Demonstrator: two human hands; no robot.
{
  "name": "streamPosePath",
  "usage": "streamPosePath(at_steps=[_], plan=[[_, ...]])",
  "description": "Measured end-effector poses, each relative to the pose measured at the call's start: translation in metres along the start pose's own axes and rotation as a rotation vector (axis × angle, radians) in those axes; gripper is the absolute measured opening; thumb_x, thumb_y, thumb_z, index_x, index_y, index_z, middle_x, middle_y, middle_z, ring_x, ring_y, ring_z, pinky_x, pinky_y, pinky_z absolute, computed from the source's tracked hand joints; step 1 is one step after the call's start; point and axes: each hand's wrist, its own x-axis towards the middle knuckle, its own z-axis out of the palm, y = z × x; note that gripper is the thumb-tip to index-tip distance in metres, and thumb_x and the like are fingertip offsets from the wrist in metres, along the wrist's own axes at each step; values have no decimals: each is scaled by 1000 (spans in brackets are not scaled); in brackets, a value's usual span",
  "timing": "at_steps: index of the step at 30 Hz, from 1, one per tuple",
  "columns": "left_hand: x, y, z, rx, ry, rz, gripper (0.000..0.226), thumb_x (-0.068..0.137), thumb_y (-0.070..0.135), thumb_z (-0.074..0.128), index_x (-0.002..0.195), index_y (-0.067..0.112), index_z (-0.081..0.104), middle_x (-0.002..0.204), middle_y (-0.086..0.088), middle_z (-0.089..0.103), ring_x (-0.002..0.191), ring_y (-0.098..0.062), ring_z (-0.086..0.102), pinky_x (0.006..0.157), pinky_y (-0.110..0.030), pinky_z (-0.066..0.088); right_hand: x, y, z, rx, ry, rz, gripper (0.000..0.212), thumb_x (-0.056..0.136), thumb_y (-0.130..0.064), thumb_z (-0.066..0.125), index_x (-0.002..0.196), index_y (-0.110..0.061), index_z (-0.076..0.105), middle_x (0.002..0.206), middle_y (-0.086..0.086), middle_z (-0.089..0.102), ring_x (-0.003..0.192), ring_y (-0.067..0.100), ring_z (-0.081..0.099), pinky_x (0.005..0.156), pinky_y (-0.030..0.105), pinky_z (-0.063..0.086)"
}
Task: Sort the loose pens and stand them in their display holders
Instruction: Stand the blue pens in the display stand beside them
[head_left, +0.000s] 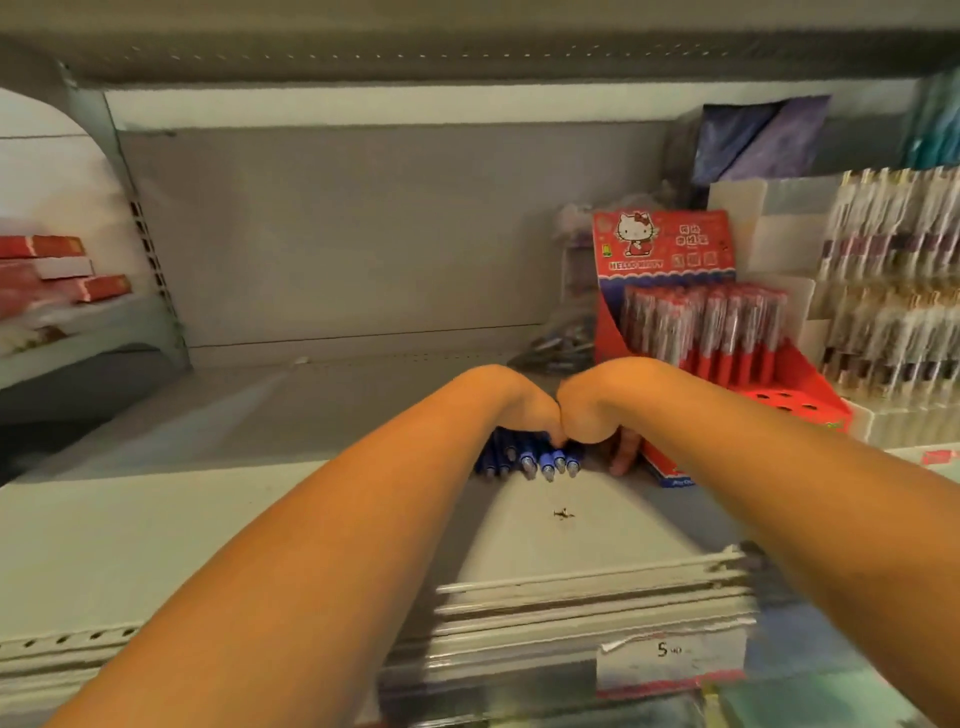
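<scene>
Head view: red pens (719, 332) in display box (802, 401)

On the shelf (260, 415), at the centre, a bundle of pens (540, 460) lies with its tips toward 6 o'clock. The left grip (519, 410) rests over it, and the right grip (597, 415) touches it at 3 o'clock, fingers (623, 452) down between the bundle and the display box (670, 249). The box stands at 2 o'clock, with standing pens (706, 327) in its rear rows. A heap of loose pens (558, 345) lies at 12 o'clock, against the box's left side. Racks of packaged pens (893, 280) stand at 3 o'clock. Stacked boxes (57, 275) lie at 9 o'clock on a neighbouring shelf. A price tag (670, 660) sits on the shelf's front edge at 5 o'clock.
</scene>
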Motion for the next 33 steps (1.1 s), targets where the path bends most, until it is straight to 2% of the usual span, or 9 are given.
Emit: streamPosePath(at_steps=[5, 8, 16, 20, 22, 25, 26, 28, 33], plan=[[11, -6, 3, -18, 64, 62, 61, 99, 32, 43, 45, 14, 64, 41, -4, 57, 28, -19, 49, 37, -23, 47, -3, 3, 9, 97, 121, -4, 16, 98, -6, 53, 109, 3, 59, 114, 28, 60, 87, 41, 66, 67, 47, 61], [11, -5, 9, -36, 87, 125, 45, 101, 33, 44, 62, 11, 52, 35, -3, 52, 23, -17, 43, 34, -20, 43, -7, 5, 11, 30, 239, -20, 12, 92, 0, 61, 80, -1, 58, 80, 20, 65, 59, 34, 67, 43, 37, 56], [21, 5, 3, 130, 140, 111, 29, 92, 12, 44, 64, 6, 49, 48, -11, 55, 32, -22, 47, 38, -18, 40, -22, 10, 9, -139, 505, -96, 20, 85, -3, 65, 85, -8, 46, 67, 5, 45, 54, 16, 43, 49, 29, 40], [23, -1, -1, 331, 180, 30, 14, 88, 7, 44, 81, 3, 55, 41, -11, 54, 45, -26, 49, 49, -21, 40, -31, 22, 9, 39, 507, -178, 18, 89, -1, 54, 75, -9, 46, 81, 15, 62, 68, 31, 66, 68, 43, 59], [22, -3, 2, 330, 204, -30, 31, 88, 7, 46, 118, 6, 54, 68, -19, 60, 66, -32, 51, 63, -25, 44, -36, 26, 8, 172, 511, -211, 9, 91, -3, 53, 82, -2, 53, 92, 24, 66, 72, 38, 70, 69, 51, 59], [14, -7, 3, 285, 236, -17, 69, 93, 8, 46, 156, 8, 18, 149, 8, 19, 111, -40, 53, 79, -29, 43, -43, 31, 9, 348, 510, -279, 19, 89, -3, 57, 108, 2, 58, 103, 25, 63, 74, 40, 70, 64, 51, 60], [11, -11, 3, 287, 237, -13, 64, 94, 9, 46, 153, 3, 24, 142, -17, 51, 110, -35, 62, 75, -28, 47, -46, 32, 10, 393, 508, -311, 22, 89, -3, 59, 111, -2, 56, 103, 21, 61, 76, 39, 69, 62, 50, 60], [4, -20, 2, 318, 202, -5, 42, 90, 12, 46, 126, -5, 62, 85, -7, 76, 60, -21, 71, 51, -20, 49, -53, 35, 10, 520, 503, -365, 29, 90, -4, 59, 117, -11, 50, 100, 16, 61, 78, 35, 69, 61, 48, 61], [-22, -39, 0, -14, 374, 53, 26, 65, 18, 49, 47, 3, 59, 44, -10, 57, 28, -22, 46, 39, -15, 39, -73, 50, 15, 961, 535, -523, 33, 89, 4, 59, 119, -9, 54, 82, 13, 65, 67, 20, 67, 53, 36, 60]])
